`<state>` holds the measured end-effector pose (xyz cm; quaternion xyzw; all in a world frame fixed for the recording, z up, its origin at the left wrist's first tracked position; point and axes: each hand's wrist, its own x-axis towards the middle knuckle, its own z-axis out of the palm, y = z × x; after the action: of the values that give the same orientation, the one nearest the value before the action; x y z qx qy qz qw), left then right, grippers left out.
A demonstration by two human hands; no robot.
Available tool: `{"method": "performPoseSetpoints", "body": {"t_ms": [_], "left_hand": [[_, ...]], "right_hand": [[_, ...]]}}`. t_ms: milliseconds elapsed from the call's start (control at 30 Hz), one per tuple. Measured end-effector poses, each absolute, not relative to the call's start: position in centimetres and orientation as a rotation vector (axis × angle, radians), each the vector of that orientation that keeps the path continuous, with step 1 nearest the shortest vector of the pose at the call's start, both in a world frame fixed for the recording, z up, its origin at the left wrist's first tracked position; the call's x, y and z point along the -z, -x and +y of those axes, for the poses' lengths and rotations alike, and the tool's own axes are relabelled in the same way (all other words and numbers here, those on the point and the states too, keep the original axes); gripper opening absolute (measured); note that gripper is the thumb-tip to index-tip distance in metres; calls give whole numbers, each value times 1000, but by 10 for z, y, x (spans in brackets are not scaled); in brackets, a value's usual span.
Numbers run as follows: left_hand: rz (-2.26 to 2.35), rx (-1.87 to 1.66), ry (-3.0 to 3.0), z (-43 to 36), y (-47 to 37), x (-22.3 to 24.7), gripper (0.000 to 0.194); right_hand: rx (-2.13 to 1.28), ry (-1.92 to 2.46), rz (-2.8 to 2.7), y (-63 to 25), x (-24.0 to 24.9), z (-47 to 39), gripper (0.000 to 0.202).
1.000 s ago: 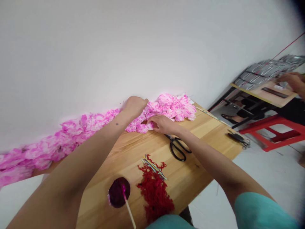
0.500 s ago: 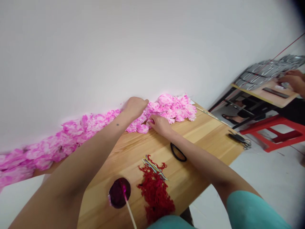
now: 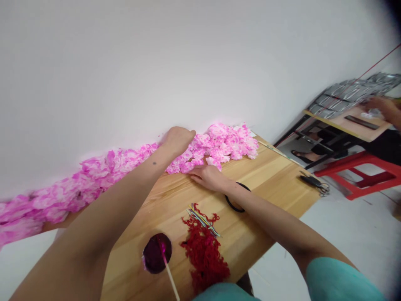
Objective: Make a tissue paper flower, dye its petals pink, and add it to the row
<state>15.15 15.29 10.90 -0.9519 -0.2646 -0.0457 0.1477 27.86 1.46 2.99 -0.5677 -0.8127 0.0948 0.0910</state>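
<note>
Along the wall lies a long row of pink-and-white ruffled flowers. My left hand is over the middle of the row, its back towards me. It looks closed, with its fingers curled down out of sight, so what they grip is hidden. Lower and to the right, my right hand rests at the row's front edge. Its fingers stretch left, touching the lower blossoms, and one pink-and-white bloom stands just above its knuckles. Under my right wrist lies a black ring.
On the wooden table are a dark magenta dish with a stick, red curly yarn, thin coloured strips and black-handled scissors. A red stool and another person's hand are at right.
My right hand has moved slightly down towards me, its pinch opened into outstretched fingers, and a bloom now shows above it. My left hand has stayed in place. The other person's hand has shifted.
</note>
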Motion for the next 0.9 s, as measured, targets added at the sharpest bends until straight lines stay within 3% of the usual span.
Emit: {"method": "performPoseSetpoints", "body": {"t_ms": [200, 600, 733, 900], "left_hand": [[-763, 116, 2748, 153, -150, -110, 28], [-749, 107, 2709, 155, -149, -106, 28], [-774, 98, 2746, 155, -149, -107, 29], [-805, 93, 2771, 156, -149, -106, 30]], "right_hand": [[-178, 1993, -2323, -269, -25, 22, 28], [-113, 1927, -1924, -332, -70, 18, 21], [-187, 1971, -1962, -356, -75, 13, 15], [-388, 1956, -2118, -364, -69, 7, 23]]}}
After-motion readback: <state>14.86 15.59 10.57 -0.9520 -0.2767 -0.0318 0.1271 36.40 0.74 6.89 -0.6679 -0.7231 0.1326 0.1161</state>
